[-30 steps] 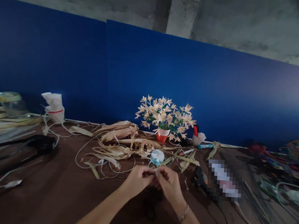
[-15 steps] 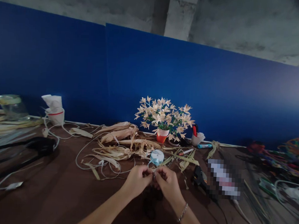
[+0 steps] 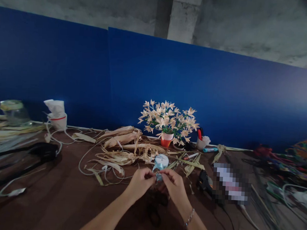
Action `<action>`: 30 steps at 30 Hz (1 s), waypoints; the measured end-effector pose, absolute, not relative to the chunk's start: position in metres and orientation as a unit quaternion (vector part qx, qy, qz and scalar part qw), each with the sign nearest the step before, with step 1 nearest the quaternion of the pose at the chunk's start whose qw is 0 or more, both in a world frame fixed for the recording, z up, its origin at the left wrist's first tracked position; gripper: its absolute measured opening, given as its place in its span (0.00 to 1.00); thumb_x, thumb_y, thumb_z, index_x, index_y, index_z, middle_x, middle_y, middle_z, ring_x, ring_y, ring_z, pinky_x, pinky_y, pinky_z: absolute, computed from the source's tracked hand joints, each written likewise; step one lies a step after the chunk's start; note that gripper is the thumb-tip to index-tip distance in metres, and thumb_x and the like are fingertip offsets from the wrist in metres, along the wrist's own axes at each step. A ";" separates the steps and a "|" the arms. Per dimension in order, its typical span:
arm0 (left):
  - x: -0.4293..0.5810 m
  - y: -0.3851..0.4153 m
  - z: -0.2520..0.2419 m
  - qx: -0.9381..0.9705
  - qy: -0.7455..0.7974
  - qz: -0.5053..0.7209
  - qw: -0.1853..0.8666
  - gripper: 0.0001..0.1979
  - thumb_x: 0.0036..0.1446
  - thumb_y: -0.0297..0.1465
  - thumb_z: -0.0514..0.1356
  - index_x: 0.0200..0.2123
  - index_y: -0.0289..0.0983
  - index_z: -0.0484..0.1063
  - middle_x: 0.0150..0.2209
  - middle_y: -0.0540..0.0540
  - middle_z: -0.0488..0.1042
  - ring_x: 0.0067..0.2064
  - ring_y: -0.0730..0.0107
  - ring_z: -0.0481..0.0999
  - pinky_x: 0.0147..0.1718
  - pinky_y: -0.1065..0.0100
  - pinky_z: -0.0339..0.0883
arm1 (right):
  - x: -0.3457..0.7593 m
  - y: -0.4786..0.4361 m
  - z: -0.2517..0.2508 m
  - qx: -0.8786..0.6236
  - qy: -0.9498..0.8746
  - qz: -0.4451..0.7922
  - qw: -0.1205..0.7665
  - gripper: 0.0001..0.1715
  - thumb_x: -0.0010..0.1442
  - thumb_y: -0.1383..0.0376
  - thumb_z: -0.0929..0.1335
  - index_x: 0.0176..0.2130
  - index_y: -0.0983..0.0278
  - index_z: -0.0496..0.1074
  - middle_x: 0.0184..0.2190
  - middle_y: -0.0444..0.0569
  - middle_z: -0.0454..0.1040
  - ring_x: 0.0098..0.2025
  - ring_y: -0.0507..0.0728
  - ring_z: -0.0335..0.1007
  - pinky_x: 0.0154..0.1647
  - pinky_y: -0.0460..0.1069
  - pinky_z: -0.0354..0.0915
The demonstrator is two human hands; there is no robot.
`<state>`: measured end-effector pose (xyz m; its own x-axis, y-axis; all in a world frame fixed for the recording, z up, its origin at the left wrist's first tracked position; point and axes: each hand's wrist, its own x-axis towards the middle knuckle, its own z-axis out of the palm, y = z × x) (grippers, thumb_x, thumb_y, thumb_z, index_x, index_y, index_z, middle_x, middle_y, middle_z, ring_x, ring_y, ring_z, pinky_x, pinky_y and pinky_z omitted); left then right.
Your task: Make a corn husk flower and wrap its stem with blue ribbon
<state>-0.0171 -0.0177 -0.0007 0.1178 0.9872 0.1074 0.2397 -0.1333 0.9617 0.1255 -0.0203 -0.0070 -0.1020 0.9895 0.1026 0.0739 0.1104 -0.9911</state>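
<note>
Bare brown desk lies open on the left, with dried husks heaped beyond. The left hand and right hand meet fingertip to fingertip, pinched on a pale blue ribbon — a short strip, its long axis running away from the person toward the ribbon spool just behind. Rightward, a black glue gun sits near — tangled cables crowd that side.

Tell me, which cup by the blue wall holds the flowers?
The orange cup in the middle. The white cup right of it holds something red; the red-rimmed cup far left holds crumpled white paper.
</note>
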 end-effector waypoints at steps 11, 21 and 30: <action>-0.021 -0.016 0.007 0.516 0.474 0.439 0.563 0.15 0.40 0.40 0.59 0.24 0.33 0.68 0.15 0.56 0.61 0.14 0.84 0.50 0.14 0.76 0.41 | 0.137 -0.019 -0.005 -0.515 -0.551 0.357 0.551 0.20 0.54 0.51 0.58 0.22 0.63 0.62 0.17 0.43 0.67 0.18 0.50 0.62 0.18 0.44 0.58; -0.018 -0.018 0.005 0.501 0.458 0.424 0.600 0.13 0.40 0.37 0.60 0.27 0.33 0.67 0.16 0.55 0.64 0.13 0.85 0.51 0.13 0.76 0.38 | 0.128 -0.024 0.000 -0.450 -0.586 0.456 0.496 0.19 0.47 0.55 0.66 0.36 0.65 0.68 0.26 0.45 0.70 0.17 0.49 0.61 0.15 0.43 0.58; -0.020 -0.014 0.002 0.549 0.474 0.449 0.521 0.12 0.41 0.37 0.59 0.23 0.32 0.69 0.13 0.56 0.60 0.15 0.82 0.54 0.15 0.75 0.45 | 0.129 -0.021 -0.002 -0.470 -0.686 0.287 0.474 0.10 0.52 0.63 0.63 0.26 0.66 0.70 0.24 0.46 0.71 0.29 0.53 0.65 0.30 0.45 0.60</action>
